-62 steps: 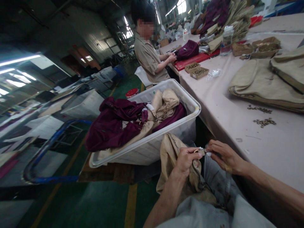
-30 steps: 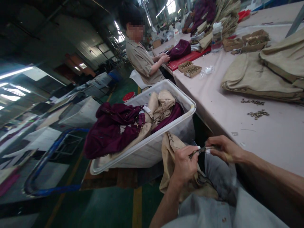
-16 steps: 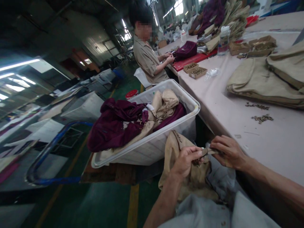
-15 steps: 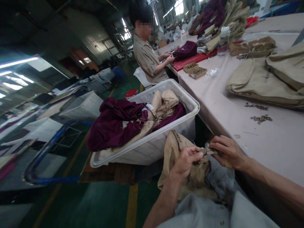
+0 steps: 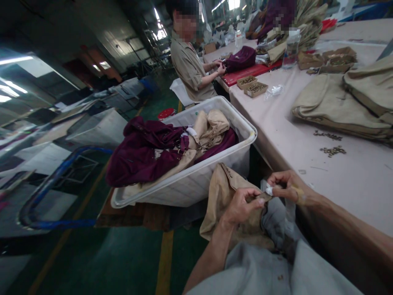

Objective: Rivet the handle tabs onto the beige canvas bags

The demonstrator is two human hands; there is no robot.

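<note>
A khaki canvas bag (image 5: 219, 200) rests on my lap, partly covered by my arms. My left hand (image 5: 241, 205) is closed in a pinch on the bag's narrow strap (image 5: 264, 197). Beside it, my right hand (image 5: 284, 185) has thumb and fingers closed on a small white wrapping (image 5: 269, 191) at the strap's end. A strip of clear plastic (image 5: 290, 213) hangs below the right hand. What lies inside the wrapping is hidden.
A white plastic tub (image 5: 184, 194) of maroon and khaki bags stands ahead on a blue-handled cart (image 5: 61, 224). To the right, a table (image 5: 353, 184) carries khaki bags (image 5: 325, 98), small metal fittings (image 5: 333, 151) and boxes of fittings (image 5: 256, 89). A co-worker (image 5: 188, 65) sits beyond the tub.
My right hand has shifted its grip, and the white wrapping and hanging clear plastic now show more plainly. My left hand stays on the strap. The view has turned slightly.
</note>
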